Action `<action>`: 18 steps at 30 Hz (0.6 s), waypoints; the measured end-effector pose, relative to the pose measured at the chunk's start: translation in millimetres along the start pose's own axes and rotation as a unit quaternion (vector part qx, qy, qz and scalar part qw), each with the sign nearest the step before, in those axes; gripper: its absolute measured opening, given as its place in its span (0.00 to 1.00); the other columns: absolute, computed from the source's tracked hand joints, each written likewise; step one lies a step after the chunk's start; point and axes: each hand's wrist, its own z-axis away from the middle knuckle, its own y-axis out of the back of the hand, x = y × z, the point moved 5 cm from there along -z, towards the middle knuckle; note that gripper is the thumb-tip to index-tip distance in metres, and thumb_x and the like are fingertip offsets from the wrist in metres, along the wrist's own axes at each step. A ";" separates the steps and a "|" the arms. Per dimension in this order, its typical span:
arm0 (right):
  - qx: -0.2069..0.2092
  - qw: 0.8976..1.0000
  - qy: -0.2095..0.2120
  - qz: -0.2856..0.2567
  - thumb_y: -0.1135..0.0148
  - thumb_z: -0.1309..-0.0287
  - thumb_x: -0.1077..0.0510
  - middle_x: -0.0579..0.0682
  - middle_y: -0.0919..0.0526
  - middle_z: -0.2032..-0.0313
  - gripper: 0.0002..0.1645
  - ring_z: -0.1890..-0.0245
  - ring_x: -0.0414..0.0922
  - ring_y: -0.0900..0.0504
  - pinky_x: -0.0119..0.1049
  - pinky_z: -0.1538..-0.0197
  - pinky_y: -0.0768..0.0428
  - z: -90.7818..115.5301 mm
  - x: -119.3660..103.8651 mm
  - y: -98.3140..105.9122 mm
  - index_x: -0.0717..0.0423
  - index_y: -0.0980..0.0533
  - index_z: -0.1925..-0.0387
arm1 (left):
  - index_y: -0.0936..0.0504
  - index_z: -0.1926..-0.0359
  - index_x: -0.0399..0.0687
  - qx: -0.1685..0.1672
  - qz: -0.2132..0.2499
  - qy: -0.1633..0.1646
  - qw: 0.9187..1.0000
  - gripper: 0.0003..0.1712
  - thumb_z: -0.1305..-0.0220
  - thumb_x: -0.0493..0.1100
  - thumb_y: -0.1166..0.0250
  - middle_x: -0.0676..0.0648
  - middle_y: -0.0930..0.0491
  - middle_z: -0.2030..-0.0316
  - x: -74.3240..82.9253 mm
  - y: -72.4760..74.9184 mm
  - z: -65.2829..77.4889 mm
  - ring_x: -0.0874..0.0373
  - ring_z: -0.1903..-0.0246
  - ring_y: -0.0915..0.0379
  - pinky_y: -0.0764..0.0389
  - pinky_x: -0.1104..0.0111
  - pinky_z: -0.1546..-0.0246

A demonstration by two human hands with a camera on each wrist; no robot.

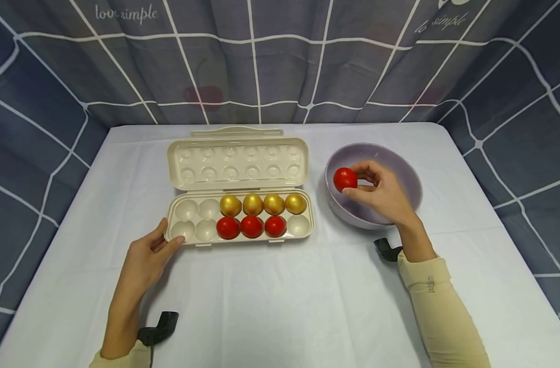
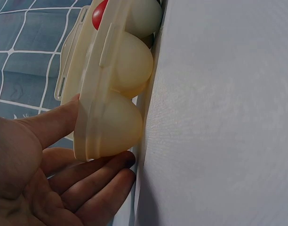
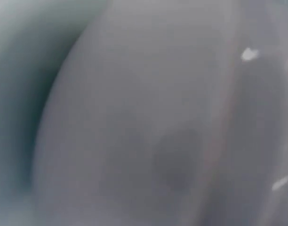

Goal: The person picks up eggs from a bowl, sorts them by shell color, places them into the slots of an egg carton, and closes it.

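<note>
A cream egg carton [image 1: 240,244] lies open, its dimpled lid [image 1: 238,179] folded back. Several gold eggs [image 1: 252,204] fill part of its back row; three red eggs [image 1: 251,227] sit in the front row. My left hand [image 1: 146,255] grips the carton's left end; in the left wrist view the thumb rests on the rim while the fingers reach around the end. Over the lilac bowl [image 1: 406,179], my right hand [image 1: 381,191] pinches another red egg [image 1: 345,180] between thumb and fingers, near the bowl's left rim. Blurred bowl wall [image 3: 130,94] fills the right wrist view.
White cloth [image 1: 280,306] covers the table. A grey curtain with white grid lines [image 1: 280,71] hangs behind it and along both sides. Black wrist mounts [image 1: 159,329] stick out from both forearms, the right one just in front of the bowl.
</note>
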 end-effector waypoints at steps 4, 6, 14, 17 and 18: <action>-0.031 0.999 0.002 -0.015 0.31 0.51 0.73 0.59 0.20 0.56 0.22 0.60 0.47 0.17 0.33 0.55 0.17 -0.5 -11.5 -20.1 0.71 0.26 0.52 | 0.45 0.29 0.27 0.004 -0.001 -0.004 1.000 0.45 0.32 0.51 0.35 0.27 0.36 0.36 0.3 1.6 0.8 0.39 0.41 0.31 0.29 0.88 0.60; -0.048 0.999 -0.005 -0.025 0.31 0.50 0.73 0.60 0.21 0.55 0.23 0.60 0.49 0.17 0.34 0.56 0.17 0.5 -15.0 -31.5 0.70 0.27 0.51 | 0.45 0.29 0.27 0.005 0.000 -0.005 1.000 0.45 0.32 0.51 0.34 0.27 0.36 0.36 0.4 2.3 1.2 0.39 0.41 0.31 0.30 0.88 0.60; -0.096 0.993 0.017 -0.064 0.30 0.49 0.73 0.59 0.21 0.50 0.26 0.54 0.53 0.18 0.42 0.50 0.18 3.9 -20.4 -73.2 0.68 0.26 0.47 | 0.45 0.30 0.26 0.007 0.006 -0.009 1.000 0.44 0.32 0.50 0.34 0.27 0.36 0.36 1.5 2.2 1.2 0.40 0.41 0.32 0.29 0.88 0.60; -0.098 0.993 0.018 -0.061 0.28 0.50 0.71 0.57 0.19 0.51 0.26 0.55 0.52 0.18 0.42 0.48 0.20 5.5 -18.0 -82.1 0.67 0.24 0.47 | 0.45 0.30 0.25 0.007 0.009 -0.010 1.000 0.44 0.32 0.49 0.34 0.27 0.37 0.36 1.6 1.4 1.0 0.40 0.41 0.32 0.29 0.87 0.59; -0.098 0.993 0.016 -0.057 0.27 0.50 0.70 0.57 0.18 0.52 0.26 0.56 0.52 0.18 0.42 0.48 0.20 6.2 -17.0 -84.5 0.67 0.24 0.47 | 0.45 0.30 0.25 0.006 0.011 -0.010 1.000 0.44 0.32 0.49 0.34 0.27 0.37 0.36 1.6 1.2 0.9 0.39 0.41 0.32 0.29 0.87 0.59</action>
